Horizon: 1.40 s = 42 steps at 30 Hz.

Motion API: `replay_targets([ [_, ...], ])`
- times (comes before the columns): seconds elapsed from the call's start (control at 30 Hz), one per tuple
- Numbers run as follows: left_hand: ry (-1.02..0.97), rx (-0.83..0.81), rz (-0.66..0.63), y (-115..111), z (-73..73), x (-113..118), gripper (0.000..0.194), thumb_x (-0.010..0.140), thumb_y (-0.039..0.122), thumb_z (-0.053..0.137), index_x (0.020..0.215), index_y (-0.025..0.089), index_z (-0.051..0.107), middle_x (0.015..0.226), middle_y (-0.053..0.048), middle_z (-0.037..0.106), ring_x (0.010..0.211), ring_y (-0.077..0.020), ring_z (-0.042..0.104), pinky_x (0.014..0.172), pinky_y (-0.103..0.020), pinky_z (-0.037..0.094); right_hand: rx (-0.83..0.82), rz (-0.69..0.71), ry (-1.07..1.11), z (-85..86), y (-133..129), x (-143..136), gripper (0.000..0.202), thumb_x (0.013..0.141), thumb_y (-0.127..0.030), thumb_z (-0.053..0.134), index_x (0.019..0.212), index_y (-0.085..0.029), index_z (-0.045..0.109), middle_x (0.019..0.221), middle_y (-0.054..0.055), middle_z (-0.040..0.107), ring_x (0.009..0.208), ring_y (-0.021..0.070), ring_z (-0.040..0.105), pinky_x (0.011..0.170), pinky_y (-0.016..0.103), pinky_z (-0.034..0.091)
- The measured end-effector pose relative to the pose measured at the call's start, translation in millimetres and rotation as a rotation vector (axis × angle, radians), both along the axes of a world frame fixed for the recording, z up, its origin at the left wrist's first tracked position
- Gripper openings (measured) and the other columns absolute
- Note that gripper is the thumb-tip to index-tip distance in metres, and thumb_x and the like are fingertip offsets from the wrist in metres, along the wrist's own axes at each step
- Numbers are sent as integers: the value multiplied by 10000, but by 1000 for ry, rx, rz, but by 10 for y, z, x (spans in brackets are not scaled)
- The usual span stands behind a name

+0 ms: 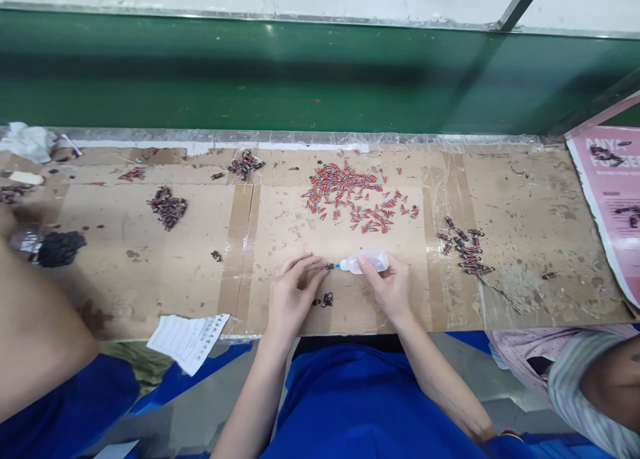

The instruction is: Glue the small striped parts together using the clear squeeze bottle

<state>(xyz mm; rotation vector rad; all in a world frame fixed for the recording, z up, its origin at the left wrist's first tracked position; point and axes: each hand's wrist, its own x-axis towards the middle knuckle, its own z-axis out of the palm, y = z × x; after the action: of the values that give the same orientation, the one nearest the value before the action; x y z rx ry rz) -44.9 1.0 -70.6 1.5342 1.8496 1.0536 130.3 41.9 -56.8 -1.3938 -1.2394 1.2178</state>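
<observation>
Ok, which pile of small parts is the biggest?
The mostly red pile on the cardboard, just beyond the squeeze bottle; it spreads far wider than any other.

translucent smooth plastic squeeze bottle point(376, 261) | brown cardboard-covered counter point(285, 232), matt, stained | green panel point(200, 79), smooth, glossy

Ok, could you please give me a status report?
Right hand holding squeeze bottle. Left hand pinching small dark part at its tip. Dark bits nearby, not blocking.

Left grip point(291, 291) pinched at the fingertips | right grip point(393, 287) closed opposite, its thumb point(371, 272) pressing inward | left forearm point(261, 389) and right forearm point(443, 382) slanted inward to their grips, both bare
</observation>
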Motion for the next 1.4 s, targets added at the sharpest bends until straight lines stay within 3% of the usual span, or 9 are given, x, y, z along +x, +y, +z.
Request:
replay_targets([
  [0.4,-11,-5,22,-8,34,19,134,822,314,680,904,219,727,894,-38,742,1057,-218,667,963,-405,549,-20,-57,24,-32,-25,-16,294,768,-437,674,625,-183,638,604,17,656,564,154,579,532,268,468],
  [0.77,-18,12,20,4,8,17,132,812,311,690,898,215,721,857,-32,746,1041,-214,667,954,-404,549,-16,0,13,-14,-13,-2,299,756,-425,679,592,-185,609,551,-5,599,516,132,517,498,256,418],
  [1.07,-18,-15,33,10,30,18,127,801,316,691,876,222,732,862,-39,743,1042,-220,665,944,-400,556,7,-30,2,-18,-20,12,276,784,-404,650,621,-184,613,587,12,631,547,151,561,538,277,458],
  [1.23,-39,-46,66,15,36,-8,156,800,334,677,886,218,735,888,-47,740,996,-217,681,925,-392,562,126,65,-298,6,-49,141,276,813,-454,637,820,-182,689,777,67,707,706,207,640,669,339,524],
  [1.4,-81,-18,137,4,27,-70,148,814,325,647,894,231,728,918,-38,755,895,-201,709,889,-383,573,399,-18,-760,177,62,317,554,773,-538,676,1202,-190,637,1020,123,659,986,298,578,874,493,496],
])
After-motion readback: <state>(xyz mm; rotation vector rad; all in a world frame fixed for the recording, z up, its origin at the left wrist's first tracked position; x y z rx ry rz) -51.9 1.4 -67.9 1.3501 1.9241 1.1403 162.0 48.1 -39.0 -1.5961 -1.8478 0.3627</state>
